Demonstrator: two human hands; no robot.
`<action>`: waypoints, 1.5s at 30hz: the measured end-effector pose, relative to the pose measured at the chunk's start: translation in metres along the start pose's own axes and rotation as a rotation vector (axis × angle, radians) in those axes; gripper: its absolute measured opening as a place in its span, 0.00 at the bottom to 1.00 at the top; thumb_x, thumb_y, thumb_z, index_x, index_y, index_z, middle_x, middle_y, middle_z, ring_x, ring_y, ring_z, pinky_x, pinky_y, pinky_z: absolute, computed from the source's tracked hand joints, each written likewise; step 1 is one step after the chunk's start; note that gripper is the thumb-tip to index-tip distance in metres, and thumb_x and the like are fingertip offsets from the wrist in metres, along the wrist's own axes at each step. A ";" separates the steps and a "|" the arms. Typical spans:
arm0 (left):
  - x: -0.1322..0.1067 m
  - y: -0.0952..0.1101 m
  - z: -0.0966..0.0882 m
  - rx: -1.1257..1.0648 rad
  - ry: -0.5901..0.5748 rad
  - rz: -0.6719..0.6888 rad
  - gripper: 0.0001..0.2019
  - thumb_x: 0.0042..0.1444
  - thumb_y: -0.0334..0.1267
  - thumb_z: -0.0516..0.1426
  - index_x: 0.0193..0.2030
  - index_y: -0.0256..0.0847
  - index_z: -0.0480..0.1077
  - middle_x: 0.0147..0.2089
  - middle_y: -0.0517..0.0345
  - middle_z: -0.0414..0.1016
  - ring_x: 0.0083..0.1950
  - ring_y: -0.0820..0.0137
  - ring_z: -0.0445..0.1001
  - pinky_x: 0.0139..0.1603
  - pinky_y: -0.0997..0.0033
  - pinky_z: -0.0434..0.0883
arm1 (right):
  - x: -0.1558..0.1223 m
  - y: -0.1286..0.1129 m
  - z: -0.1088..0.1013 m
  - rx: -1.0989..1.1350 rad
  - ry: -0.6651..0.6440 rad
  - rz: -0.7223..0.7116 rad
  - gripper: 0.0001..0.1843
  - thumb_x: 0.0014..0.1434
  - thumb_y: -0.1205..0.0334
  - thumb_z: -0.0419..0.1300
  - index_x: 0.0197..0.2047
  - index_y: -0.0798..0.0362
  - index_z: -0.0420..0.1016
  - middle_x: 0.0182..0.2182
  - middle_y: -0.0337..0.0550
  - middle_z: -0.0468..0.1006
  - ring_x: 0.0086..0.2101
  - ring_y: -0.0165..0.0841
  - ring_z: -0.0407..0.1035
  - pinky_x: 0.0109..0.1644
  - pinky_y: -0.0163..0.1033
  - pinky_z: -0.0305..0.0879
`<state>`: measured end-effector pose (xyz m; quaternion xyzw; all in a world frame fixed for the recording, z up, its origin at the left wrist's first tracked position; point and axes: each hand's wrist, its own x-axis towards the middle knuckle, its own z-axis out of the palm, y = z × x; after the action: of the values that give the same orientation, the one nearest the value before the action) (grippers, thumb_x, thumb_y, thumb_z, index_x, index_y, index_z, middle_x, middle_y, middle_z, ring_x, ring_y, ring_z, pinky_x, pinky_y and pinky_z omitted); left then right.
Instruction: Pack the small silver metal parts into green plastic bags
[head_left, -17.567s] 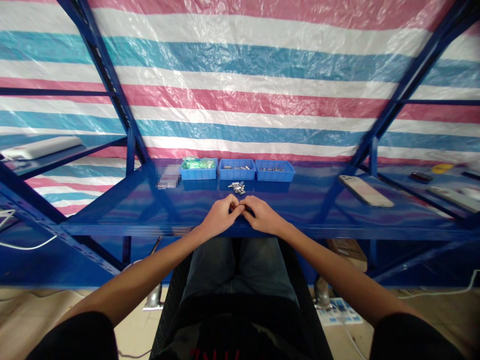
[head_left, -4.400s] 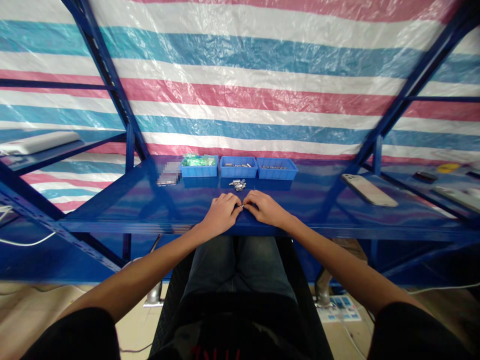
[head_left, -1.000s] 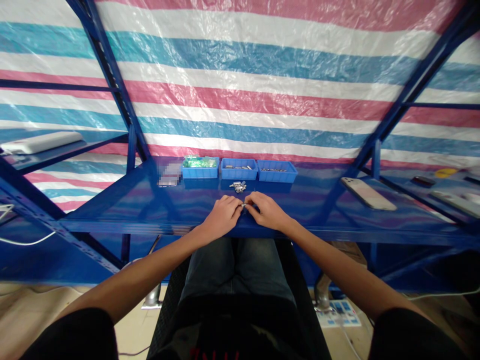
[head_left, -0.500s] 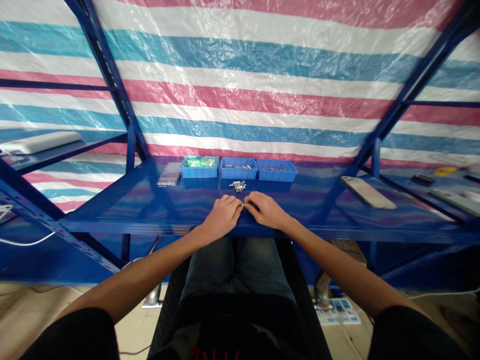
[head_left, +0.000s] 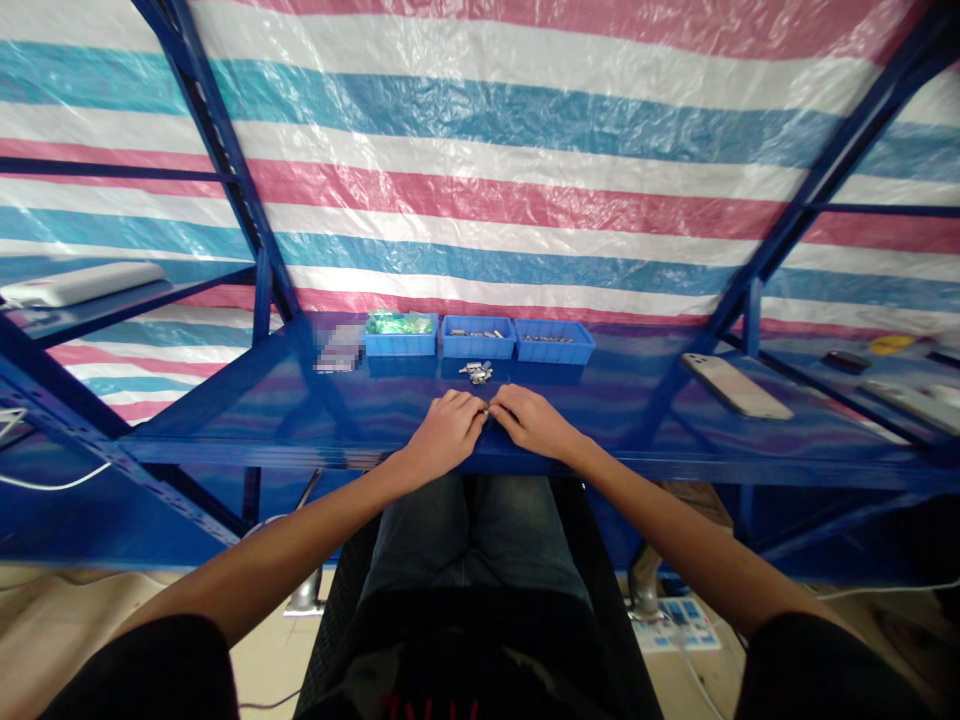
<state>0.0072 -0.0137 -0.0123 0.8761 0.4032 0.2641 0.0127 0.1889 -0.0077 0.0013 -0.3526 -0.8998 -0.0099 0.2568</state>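
My left hand [head_left: 448, 430] and my right hand [head_left: 529, 420] meet fingertip to fingertip above the front part of the blue table [head_left: 375, 425]. Both are closed in a pinch around one small metal piece [head_left: 486, 412], mostly covered by the fingers, so its kind does not show. Just beyond the fingertips lies a small pile of silvery metal parts [head_left: 477, 373]. Behind that pile stand a middle blue bin [head_left: 478, 350] with a few metal pieces in it and a right blue bin [head_left: 553, 352] holding many small parts.
A left blue bin [head_left: 400, 346] contains green plastic packaging. Left of it lies a blurred-out sheet [head_left: 340, 348]. A phone [head_left: 736, 386] rests on the table to the right. Blue metal posts [head_left: 259, 240] frame both sides, with a striped plastic sheet [head_left: 480, 190] behind.
My fingertips have drawn slightly closer around the small metal piece, which shows less now. The bins, pile and phone stay where they were.
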 end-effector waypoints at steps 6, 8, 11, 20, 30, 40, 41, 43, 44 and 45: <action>0.002 -0.001 -0.002 -0.101 0.013 -0.037 0.10 0.62 0.37 0.46 0.38 0.40 0.67 0.38 0.55 0.72 0.43 0.66 0.67 0.47 0.64 0.65 | -0.002 -0.001 -0.002 0.133 0.066 0.030 0.05 0.61 0.65 0.50 0.40 0.53 0.64 0.34 0.44 0.71 0.35 0.33 0.65 0.40 0.38 0.61; 0.002 -0.001 -0.003 -0.118 0.010 -0.033 0.10 0.62 0.37 0.46 0.37 0.40 0.68 0.38 0.55 0.72 0.43 0.66 0.67 0.47 0.64 0.65 | -0.002 -0.001 -0.002 0.136 0.075 0.016 0.04 0.60 0.66 0.50 0.39 0.53 0.64 0.34 0.44 0.70 0.35 0.33 0.65 0.40 0.38 0.61; 0.002 -0.001 -0.004 -0.126 0.006 -0.025 0.11 0.62 0.37 0.46 0.38 0.40 0.68 0.38 0.54 0.72 0.43 0.66 0.67 0.47 0.64 0.65 | -0.002 0.000 -0.001 0.117 0.067 0.006 0.04 0.60 0.68 0.49 0.37 0.52 0.64 0.33 0.44 0.70 0.34 0.33 0.65 0.39 0.37 0.61; 0.002 -0.003 0.001 -0.084 -0.003 0.001 0.11 0.62 0.37 0.46 0.38 0.39 0.68 0.38 0.54 0.72 0.43 0.66 0.67 0.47 0.63 0.65 | -0.002 0.001 0.001 0.107 0.052 0.009 0.04 0.61 0.66 0.49 0.37 0.53 0.65 0.33 0.44 0.71 0.34 0.33 0.65 0.39 0.37 0.60; 0.000 0.000 -0.002 -0.014 -0.013 0.021 0.10 0.62 0.37 0.47 0.38 0.39 0.68 0.39 0.54 0.72 0.44 0.65 0.66 0.45 0.64 0.65 | -0.002 -0.001 -0.001 0.071 0.007 0.035 0.06 0.63 0.63 0.49 0.36 0.53 0.64 0.32 0.44 0.71 0.33 0.33 0.65 0.38 0.37 0.60; -0.001 0.002 -0.004 0.004 0.001 0.046 0.10 0.61 0.37 0.48 0.41 0.39 0.69 0.38 0.55 0.74 0.45 0.65 0.67 0.44 0.64 0.63 | -0.002 -0.002 -0.002 0.016 -0.004 0.027 0.09 0.63 0.64 0.47 0.35 0.54 0.66 0.31 0.45 0.71 0.33 0.33 0.65 0.39 0.38 0.60; -0.001 0.002 -0.004 0.007 0.002 0.048 0.10 0.61 0.37 0.48 0.40 0.39 0.70 0.38 0.55 0.74 0.44 0.65 0.67 0.44 0.64 0.63 | -0.002 -0.002 -0.002 0.015 -0.003 0.027 0.09 0.63 0.64 0.47 0.35 0.54 0.66 0.31 0.45 0.71 0.33 0.33 0.65 0.39 0.37 0.60; -0.001 0.002 -0.004 0.013 0.007 0.050 0.11 0.61 0.37 0.48 0.40 0.39 0.70 0.38 0.55 0.74 0.44 0.65 0.68 0.44 0.64 0.63 | -0.001 -0.001 -0.002 0.012 -0.002 0.022 0.09 0.63 0.64 0.47 0.34 0.54 0.66 0.30 0.44 0.71 0.33 0.33 0.65 0.39 0.37 0.60; -0.001 0.001 -0.004 0.016 0.009 0.051 0.11 0.62 0.38 0.48 0.39 0.39 0.70 0.37 0.55 0.74 0.44 0.65 0.68 0.44 0.64 0.63 | -0.001 0.000 -0.001 0.006 -0.003 0.016 0.10 0.63 0.64 0.47 0.34 0.54 0.66 0.30 0.44 0.71 0.33 0.33 0.64 0.39 0.37 0.60; -0.001 0.001 -0.003 0.018 0.010 0.054 0.11 0.62 0.38 0.48 0.39 0.39 0.70 0.38 0.55 0.74 0.44 0.66 0.68 0.44 0.64 0.63 | -0.001 0.000 -0.001 -0.003 -0.005 0.008 0.10 0.64 0.64 0.46 0.33 0.54 0.66 0.30 0.44 0.71 0.32 0.33 0.64 0.39 0.37 0.60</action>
<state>0.0060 -0.0159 -0.0097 0.8853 0.3819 0.2652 -0.0046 0.1901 -0.0088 0.0014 -0.3568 -0.8989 -0.0094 0.2541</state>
